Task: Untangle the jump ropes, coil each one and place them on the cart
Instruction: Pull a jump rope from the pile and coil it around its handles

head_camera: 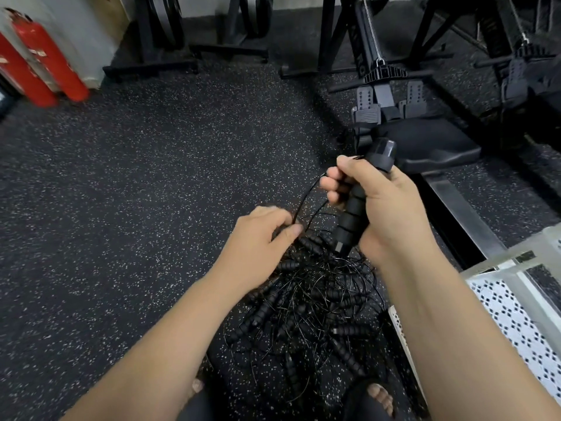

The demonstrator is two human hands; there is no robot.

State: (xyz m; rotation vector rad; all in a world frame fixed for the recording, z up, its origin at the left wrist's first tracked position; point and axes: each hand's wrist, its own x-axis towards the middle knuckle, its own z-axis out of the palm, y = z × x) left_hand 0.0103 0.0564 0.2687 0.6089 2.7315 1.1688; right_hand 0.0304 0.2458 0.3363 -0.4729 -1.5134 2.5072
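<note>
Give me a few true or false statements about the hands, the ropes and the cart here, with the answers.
1. The right hand grips a black handle. True.
2. The left hand lies flat on the floor. False: it pinches a thin cord.
3. The tangled pile sits on the cart. False: it lies on the floor beside the cart.
4. Red extinguishers stand at the far left. True.
</note>
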